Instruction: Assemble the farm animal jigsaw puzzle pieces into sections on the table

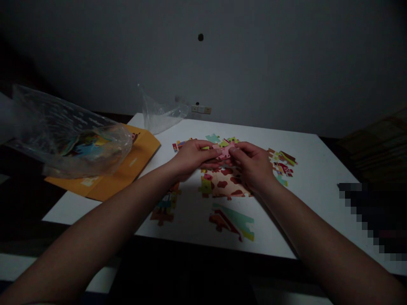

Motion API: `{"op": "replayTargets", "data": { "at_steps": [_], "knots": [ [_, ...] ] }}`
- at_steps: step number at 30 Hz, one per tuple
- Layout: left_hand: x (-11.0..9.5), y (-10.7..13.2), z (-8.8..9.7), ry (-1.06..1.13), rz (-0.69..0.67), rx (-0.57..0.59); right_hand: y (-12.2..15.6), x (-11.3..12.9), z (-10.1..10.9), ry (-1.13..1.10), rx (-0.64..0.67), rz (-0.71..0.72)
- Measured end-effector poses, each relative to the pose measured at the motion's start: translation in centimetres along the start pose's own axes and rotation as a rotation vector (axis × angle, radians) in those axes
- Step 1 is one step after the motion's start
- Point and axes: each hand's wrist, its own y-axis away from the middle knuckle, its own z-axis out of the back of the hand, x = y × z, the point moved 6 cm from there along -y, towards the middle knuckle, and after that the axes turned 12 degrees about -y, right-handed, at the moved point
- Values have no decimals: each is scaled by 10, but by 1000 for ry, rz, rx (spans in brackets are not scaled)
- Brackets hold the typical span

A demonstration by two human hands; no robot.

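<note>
Pink puzzle pieces (226,151) are held up between my two hands, above the middle of the white table. My left hand (194,157) grips them from the left, thumb on top. From the right, my right hand (254,164) pinches them between thumb and fingers. Whether the pieces are joined I cannot tell. Just below the hands lies a joined section of puzzle with brown cow patches (226,183). Nearer the front edge is a joined green and red puzzle section (233,222). Another puzzle section (164,207) lies partly behind my left forearm.
More puzzle pieces (282,164) lie right of my right hand. At the left, a clear plastic bag (85,144) with colourful pieces rests on an orange envelope-like package (140,154). A second clear bag (162,116) stands at the table's back edge. Behind is a wall with sockets (201,109).
</note>
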Motion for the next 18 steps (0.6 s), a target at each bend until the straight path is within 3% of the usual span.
{"op": "replayTargets", "data": {
  "at_steps": [7,12,18],
  "knots": [
    [-7,0,5,-140,-131,-67,1,1,0,26,18,-5],
    [-13,3,3,-10,-180,-103,4,6,-10,-51,72,1],
    [-10,2,0,9,-207,-142,6,5,-19,34,118,-10]
  ]
}}
